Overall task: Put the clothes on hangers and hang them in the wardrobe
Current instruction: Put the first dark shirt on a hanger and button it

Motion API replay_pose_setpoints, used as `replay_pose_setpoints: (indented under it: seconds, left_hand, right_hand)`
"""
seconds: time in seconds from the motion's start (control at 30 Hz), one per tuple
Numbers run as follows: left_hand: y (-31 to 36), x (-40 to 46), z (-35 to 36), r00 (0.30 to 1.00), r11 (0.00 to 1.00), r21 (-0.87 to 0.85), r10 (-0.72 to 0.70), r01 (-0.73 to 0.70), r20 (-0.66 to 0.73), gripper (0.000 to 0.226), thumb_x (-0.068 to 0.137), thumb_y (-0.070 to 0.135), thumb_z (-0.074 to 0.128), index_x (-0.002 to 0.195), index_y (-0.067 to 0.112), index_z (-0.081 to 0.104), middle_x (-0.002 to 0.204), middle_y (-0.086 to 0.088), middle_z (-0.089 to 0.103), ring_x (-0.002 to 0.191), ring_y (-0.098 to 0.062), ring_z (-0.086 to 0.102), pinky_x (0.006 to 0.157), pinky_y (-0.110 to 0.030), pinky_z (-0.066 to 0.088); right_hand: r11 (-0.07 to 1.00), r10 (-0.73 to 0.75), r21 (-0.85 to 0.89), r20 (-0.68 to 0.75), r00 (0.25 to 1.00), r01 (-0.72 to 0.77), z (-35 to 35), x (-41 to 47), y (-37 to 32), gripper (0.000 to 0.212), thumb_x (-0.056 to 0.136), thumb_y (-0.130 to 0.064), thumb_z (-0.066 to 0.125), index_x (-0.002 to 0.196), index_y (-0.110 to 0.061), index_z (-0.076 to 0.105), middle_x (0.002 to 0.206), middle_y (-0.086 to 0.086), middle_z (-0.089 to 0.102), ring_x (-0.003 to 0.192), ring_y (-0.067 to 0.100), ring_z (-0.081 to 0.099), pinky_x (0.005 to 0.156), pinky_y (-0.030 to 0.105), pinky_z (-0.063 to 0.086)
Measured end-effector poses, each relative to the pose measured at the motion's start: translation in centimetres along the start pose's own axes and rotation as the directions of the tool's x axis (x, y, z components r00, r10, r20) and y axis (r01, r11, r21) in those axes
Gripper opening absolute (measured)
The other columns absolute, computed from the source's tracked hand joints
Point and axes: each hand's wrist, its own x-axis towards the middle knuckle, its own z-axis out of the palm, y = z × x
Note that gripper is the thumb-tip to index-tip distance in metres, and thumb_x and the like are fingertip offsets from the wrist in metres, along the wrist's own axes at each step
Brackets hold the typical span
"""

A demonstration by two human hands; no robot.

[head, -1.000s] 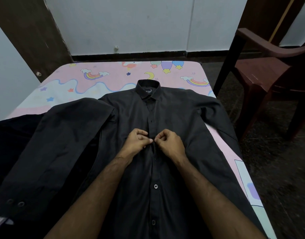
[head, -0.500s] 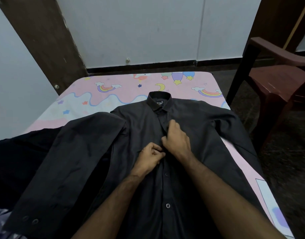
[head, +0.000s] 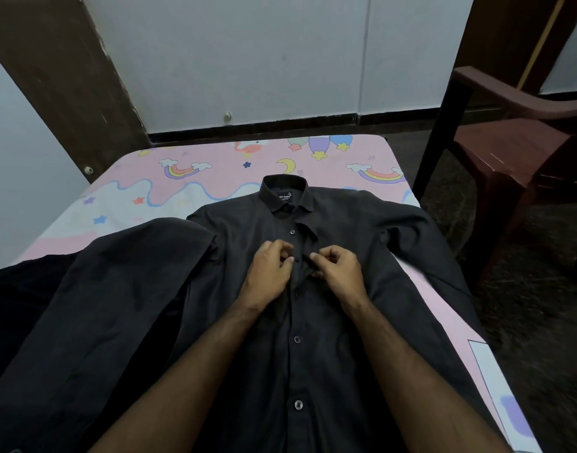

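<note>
While both my forearms reach forward side by side, my left hand (head: 270, 269) and right hand (head: 336, 269) meet at the placket of the black shirt (head: 346, 322), fingers (head: 316, 256) curled and pinching the fabric on either side of a button. It lies flat, collar away from me, on the bed (head: 215, 178) with its pink patterned sheet.

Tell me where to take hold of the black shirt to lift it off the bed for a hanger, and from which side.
Probably at the shoulder seams beside the collar, reaching in from above. The black shirt lies flat, front up, collar at the bed's far end, so both shoulders are exposed. The left hand and right hand are pinching the placket now.
</note>
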Motion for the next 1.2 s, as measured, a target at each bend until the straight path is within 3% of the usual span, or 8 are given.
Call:
replay_pose_setpoints:
  seconds: [0.07, 0.17, 0.3, 0.4, 0.53, 0.7, 0.93, 1.2]
  left_hand:
    - [0.2, 0.9, 0.6, 0.999, 0.999, 0.044, -0.018, 0.016, 0.047, 0.014, 0.091, 0.016, 0.068, 0.104, 0.014, 0.069, 0.098, 0.003, 0.055, 0.083, -0.007, 0.054, 0.080, -0.017, 0.041]
    - [-0.3, 1.1, 1.7, 0.997, 0.997, 0.004, -0.082, 0.082, 0.015, 0.008, 0.084, 0.015, 0.075, 0.087, 0.016, 0.068, 0.089, 0.003, 0.062, 0.073, -0.004, 0.058, 0.078, -0.024, 0.049]
    - [-0.6, 0.9, 2.0, 0.981, 0.964, -0.184, -0.193, 0.190, 0.005, 0.008, 0.083, 0.008, 0.078, 0.085, 0.009, 0.071, 0.075, 0.005, 0.066, 0.062, 0.001, 0.055, 0.063, -0.008, 0.044]
    - [-0.7, 0.7, 2.0, 0.979, 0.955, -0.217, -0.204, 0.200, 0.004, 0.007, 0.084, 0.007, 0.077, 0.087, 0.009, 0.072, 0.074, 0.005, 0.066, 0.059, 0.005, 0.055, 0.061, -0.006, 0.043]
    - [-0.8, 0.7, 2.0, 0.978, 0.958, -0.195, -0.210, 0.210, 0.023, 0.006, 0.083, 0.008, 0.078, 0.086, 0.009, 0.072, 0.074, 0.003, 0.068, 0.062, 0.001, 0.057, 0.061, -0.007, 0.043]
    - [-1.2, 1.3, 1.1, 0.935, 0.857, -0.372, -0.320, 0.355, 0.155, 0.010, 0.082, 0.009, 0.080, 0.081, 0.015, 0.073, 0.070, 0.003, 0.067, 0.063, -0.005, 0.059, 0.064, -0.018, 0.046]
    - [-1.2, 1.2, 0.0, 0.905, 0.712, -0.559, -0.320, 0.424, 0.279, 0.011, 0.088, -0.002, 0.071, 0.084, 0.009, 0.070, 0.066, 0.001, 0.065, 0.056, -0.001, 0.058, 0.055, -0.011, 0.045]
    - [-1.3, 1.0, 0.3, 0.909, 0.722, -0.551, -0.334, 0.418, 0.251, 0.008, 0.089, -0.001, 0.070, 0.089, 0.007, 0.069, 0.067, 0.001, 0.065, 0.059, -0.002, 0.057, 0.058, -0.011, 0.047]
  right_hand:
    - [1.000, 0.004, -0.031, 0.053, 0.999, -0.002, -0.3, 0.1, 0.1, 0.010, 0.085, -0.014, 0.078, 0.079, -0.012, 0.070, 0.072, -0.003, 0.069, 0.068, 0.007, 0.067, 0.080, 0.039, 0.062]
    - [0.999, 0.018, 0.040, 0.067, 0.998, -0.020, -0.6, 0.2, 0.1, 0.016, 0.087, -0.011, 0.076, 0.074, -0.010, 0.066, 0.069, -0.002, 0.065, 0.068, 0.007, 0.064, 0.072, 0.032, 0.059]
    - [0.979, 0.036, 0.195, 0.096, 0.995, -0.054, -0.7, 0.4, 0.2, 0.025, 0.093, -0.012, 0.072, 0.073, -0.008, 0.057, 0.071, 0.007, 0.057, 0.072, 0.015, 0.064, 0.070, 0.030, 0.060]
    - [0.955, 0.027, 0.286, 0.177, 0.984, -0.078, -0.9, 0.2, 0.2, 0.023, 0.096, -0.011, 0.069, 0.076, -0.007, 0.057, 0.077, 0.011, 0.059, 0.078, 0.020, 0.065, 0.077, 0.032, 0.061]
    - [0.990, 0.020, 0.134, 0.207, 0.978, -0.049, -0.9, 0.0, -0.1, 0.015, 0.091, -0.003, 0.071, 0.081, -0.006, 0.061, 0.070, -0.001, 0.062, 0.065, 0.006, 0.064, 0.067, 0.021, 0.054]
    - [0.989, 0.028, -0.142, -0.001, 1.000, -0.028, 0.6, -0.3, -0.4, 0.015, 0.081, -0.020, 0.071, 0.071, -0.010, 0.064, 0.062, -0.003, 0.067, 0.058, 0.007, 0.060, 0.062, 0.025, 0.049]
    - [0.925, 0.036, -0.374, -0.097, 0.995, -0.070, 2.6, -1.1, -1.4, 0.016, 0.078, -0.040, 0.071, 0.084, -0.025, 0.067, 0.079, -0.012, 0.068, 0.080, 0.009, 0.064, 0.073, 0.029, 0.049]
    - [0.926, -0.051, -0.376, -0.024, 0.998, 0.038, 2.2, -1.6, -0.7, 0.008, 0.084, -0.038, 0.070, 0.087, -0.031, 0.072, 0.084, -0.017, 0.070, 0.085, 0.004, 0.066, 0.076, 0.029, 0.053]
